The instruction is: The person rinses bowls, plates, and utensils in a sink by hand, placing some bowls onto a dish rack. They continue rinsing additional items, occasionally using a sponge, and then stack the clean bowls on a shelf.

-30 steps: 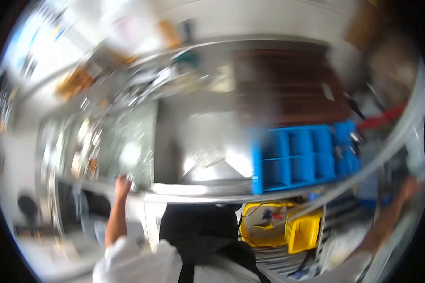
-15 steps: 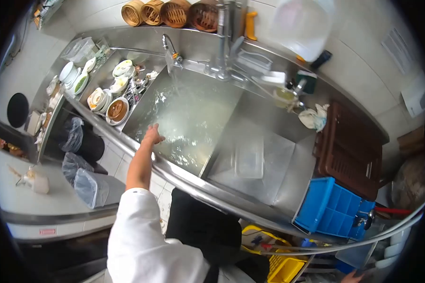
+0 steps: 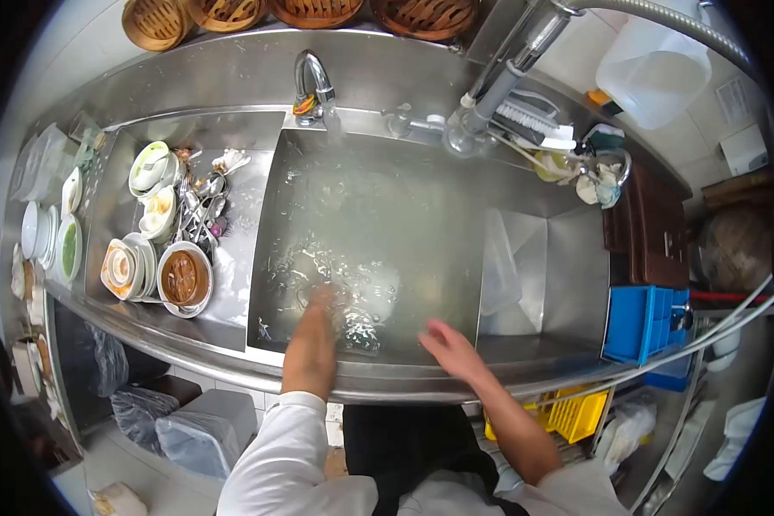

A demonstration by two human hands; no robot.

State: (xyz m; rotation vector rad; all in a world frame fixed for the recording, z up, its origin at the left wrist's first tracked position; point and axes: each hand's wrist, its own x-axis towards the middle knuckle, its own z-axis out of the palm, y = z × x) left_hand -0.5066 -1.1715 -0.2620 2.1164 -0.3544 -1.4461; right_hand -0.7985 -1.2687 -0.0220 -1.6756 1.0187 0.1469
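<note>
My left hand (image 3: pixel 315 331) dips into the cloudy water of the full sink basin (image 3: pixel 426 206), near its front edge. Its fingers are under the surface, among ripples and bubbles, so what they touch is hidden. A pale patch shows through the water just right of them. My right hand (image 3: pixel 449 346) hovers over the front right of the basin, fingers stretched out and holding nothing. From the curved faucet (image 3: pixel 312 82), water runs into the back left of the basin.
Dirty bowls (image 3: pixel 127 268), a brown-filled bowl (image 3: pixel 186 277) and a heap of cutlery (image 3: pixel 202 211) lie on the left drainboard. A clear plastic container (image 3: pixel 497 262) sits in the right basin. A blue divided caddy (image 3: pixel 641 322) stands at the right. Bamboo steamers (image 3: pixel 316 9) line the back ledge.
My left hand has gone from above the basin's left front down into the water. My right hand has come in from the far lower right to the sink. The view has turned and moved closer.
</note>
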